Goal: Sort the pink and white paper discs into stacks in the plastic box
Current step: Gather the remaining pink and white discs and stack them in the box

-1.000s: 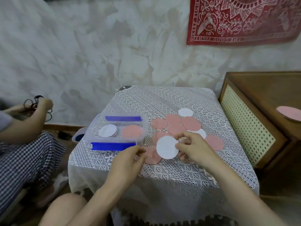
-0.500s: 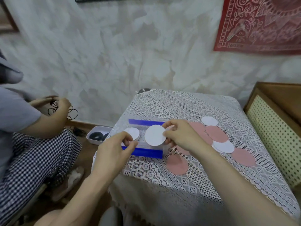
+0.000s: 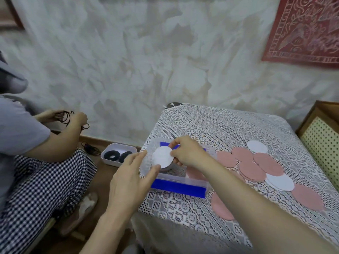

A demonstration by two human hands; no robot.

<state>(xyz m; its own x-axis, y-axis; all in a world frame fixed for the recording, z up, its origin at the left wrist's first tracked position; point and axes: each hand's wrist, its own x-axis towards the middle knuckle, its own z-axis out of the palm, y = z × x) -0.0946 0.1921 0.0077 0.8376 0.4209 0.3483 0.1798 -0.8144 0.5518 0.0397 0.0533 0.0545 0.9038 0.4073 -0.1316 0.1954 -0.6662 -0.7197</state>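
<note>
Plainly round white disc point(image 3: 162, 157), unfolded.

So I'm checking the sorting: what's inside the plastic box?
Inside the plastic box, a pink disc stack shows at right. The right hand holds a white disc over the left side, hiding what's below.

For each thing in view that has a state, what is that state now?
Box: open, no lid on.
White disc: held over the box.
Right hand: pinching the white disc.
Left hand: open, beside the box.
Pink discs: loose on the table.
</note>
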